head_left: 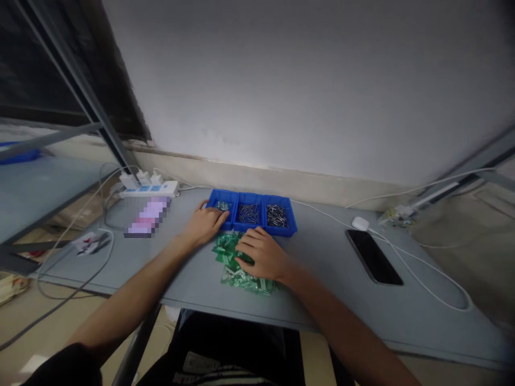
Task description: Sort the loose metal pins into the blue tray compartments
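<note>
The left hand (205, 225) curls into the left compartment of a blue three-section tray (250, 195), any grip hidden; the right hand (261, 253), fingers loosely bent, rests on crinkled, shiny green plastic packets (241, 279), heaped just nearer than the tray, grip unclear

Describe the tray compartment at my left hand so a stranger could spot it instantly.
On the grey workbench, against the wall, find the blue tray with three compartments. Yours is the leftmost compartment, under the left hand's fingers. It looks sparsely filled, unlike its two neighbours full of metal pins.
</note>
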{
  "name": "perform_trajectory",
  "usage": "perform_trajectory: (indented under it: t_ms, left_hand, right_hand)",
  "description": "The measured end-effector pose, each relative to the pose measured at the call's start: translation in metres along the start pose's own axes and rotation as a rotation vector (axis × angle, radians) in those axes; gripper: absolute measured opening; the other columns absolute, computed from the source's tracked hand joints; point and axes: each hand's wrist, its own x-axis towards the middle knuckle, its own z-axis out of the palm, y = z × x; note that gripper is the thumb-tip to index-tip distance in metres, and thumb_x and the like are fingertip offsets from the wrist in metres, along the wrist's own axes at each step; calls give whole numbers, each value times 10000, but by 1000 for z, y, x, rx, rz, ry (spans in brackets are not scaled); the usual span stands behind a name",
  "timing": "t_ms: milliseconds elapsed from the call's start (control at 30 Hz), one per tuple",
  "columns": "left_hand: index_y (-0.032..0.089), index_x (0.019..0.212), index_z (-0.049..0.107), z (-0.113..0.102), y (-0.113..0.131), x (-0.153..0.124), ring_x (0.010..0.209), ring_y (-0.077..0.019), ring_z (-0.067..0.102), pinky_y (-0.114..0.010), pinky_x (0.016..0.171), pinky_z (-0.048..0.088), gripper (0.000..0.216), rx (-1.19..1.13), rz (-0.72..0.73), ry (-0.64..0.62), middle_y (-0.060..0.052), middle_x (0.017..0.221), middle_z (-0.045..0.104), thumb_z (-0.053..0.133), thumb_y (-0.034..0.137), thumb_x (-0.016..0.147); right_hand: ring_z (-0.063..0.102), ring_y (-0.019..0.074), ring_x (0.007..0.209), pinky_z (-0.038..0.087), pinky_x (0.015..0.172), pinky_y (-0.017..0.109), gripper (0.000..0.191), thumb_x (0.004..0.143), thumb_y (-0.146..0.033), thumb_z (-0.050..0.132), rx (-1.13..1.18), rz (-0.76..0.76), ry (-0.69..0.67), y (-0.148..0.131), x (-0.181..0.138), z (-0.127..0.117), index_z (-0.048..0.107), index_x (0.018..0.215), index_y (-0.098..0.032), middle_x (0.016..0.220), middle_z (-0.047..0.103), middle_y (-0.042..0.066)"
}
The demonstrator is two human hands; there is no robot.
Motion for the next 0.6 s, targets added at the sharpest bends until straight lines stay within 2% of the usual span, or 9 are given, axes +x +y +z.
perform_trajectory:
  t_ms: [200,333,467,600]
  left_hand:
    - [231,984,722,-3,2,-1,1029,-208,685,-451,1206,247,475,-35,10,14,-38,1042,775,308,446,1077]
    - [249,1053,728,-1,0,0,1067,-208,678,-448,1212,229,471,-58,4,10,-27,1100,770,321,486,1070]
    - [261,1044,734,3,-2,0,1091,-209,671,-455,1209,216,457,-51,27,22,-28,1127,766,341,494,1068]
    - [269,1013,735,4,-3,0,1072,-214,671,-468,1191,225,435,-44,49,38,-33,1088,772,358,481,1067]
  right_hand:
    - [579,192,856,398,809,359,143,972,-203,564,-22,-3,116,0,1,1,664,874,-178,888,703,49]
    - [614,187,840,417,805,349,172,1016,-202,523,-42,70,221,2,1,-2,660,914,-181,877,713,53]
    - [653,173,788,466,778,312,193,1049,-257,486,92,283,382,5,-2,-1,653,968,-203,863,722,44]
    - [660,164,667,490,672,279,214,1042,-350,486,302,542,459,9,-3,1,648,974,-228,758,709,11]
